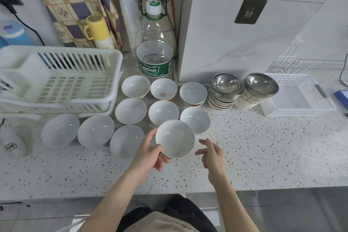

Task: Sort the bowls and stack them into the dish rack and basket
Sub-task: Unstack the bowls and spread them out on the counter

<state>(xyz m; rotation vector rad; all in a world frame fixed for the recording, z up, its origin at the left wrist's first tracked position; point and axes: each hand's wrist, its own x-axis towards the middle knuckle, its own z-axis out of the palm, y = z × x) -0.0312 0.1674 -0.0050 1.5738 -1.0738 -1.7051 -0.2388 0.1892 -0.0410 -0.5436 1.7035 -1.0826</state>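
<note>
One white bowl [175,138] sits pinched in my left hand [150,153]; right hand [212,153] hangs relaxed, empty. Best keep it level toward the dish rack [62,81], upper left.

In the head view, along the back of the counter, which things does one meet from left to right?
White dish rack → water bottle → two stacks of steel bowls → white basket.

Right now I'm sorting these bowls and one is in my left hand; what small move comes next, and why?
Probably carry the white bowl held by your left hand left to the dish rack, which holds no bowls; your right hand is free beside it.
</note>
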